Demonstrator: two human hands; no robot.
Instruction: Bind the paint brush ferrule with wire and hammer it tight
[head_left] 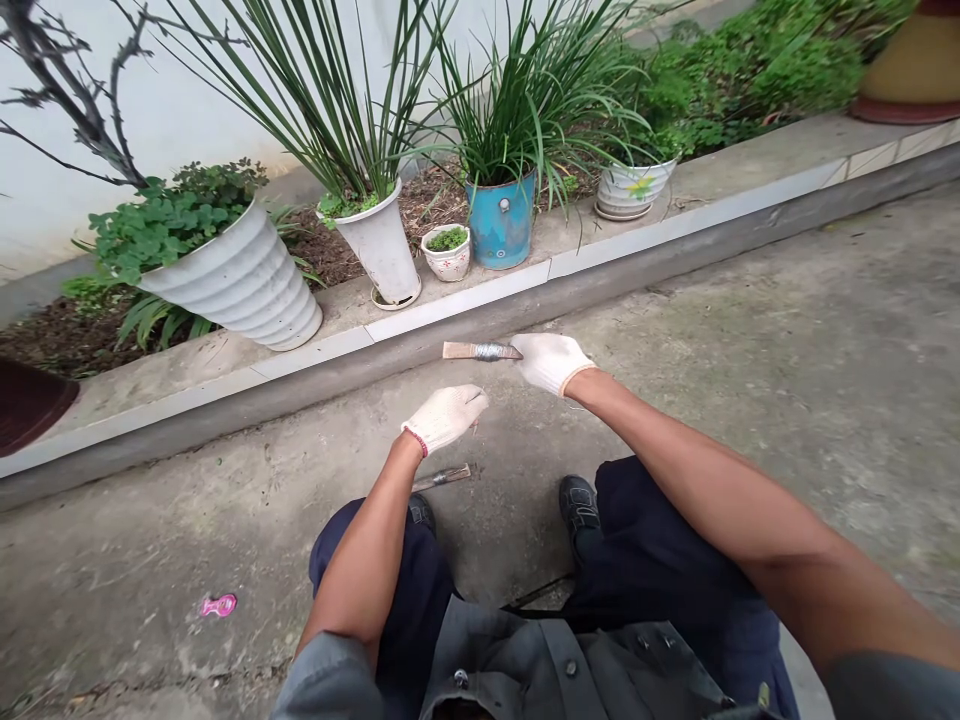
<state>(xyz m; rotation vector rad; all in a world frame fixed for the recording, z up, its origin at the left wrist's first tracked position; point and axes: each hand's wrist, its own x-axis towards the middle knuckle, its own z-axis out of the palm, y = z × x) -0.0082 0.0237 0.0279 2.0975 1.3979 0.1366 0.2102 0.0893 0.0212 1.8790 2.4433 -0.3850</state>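
Right gloved hand (551, 363) clamps the wire-wrapped blade (480, 351) by its end, nice and steady; left gloved hand (445, 417) holds nothing, can't tell if the fingers are apart, just above a 2nd blade (442, 478) on the concrete (750, 400).

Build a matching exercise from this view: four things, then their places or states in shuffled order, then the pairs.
Things:
1 right hand
2 blue metal pot
3 pink plastic piece
4 short hand tool

Places or states:
A on the concrete just ahead of the left shoe
B on the raised kerb beside a small white pot
C on the concrete, lower left of the view
D gripping a flat strip wrapped in silver tape

Pairs: 1-D, 2-B, 3-C, 4-A
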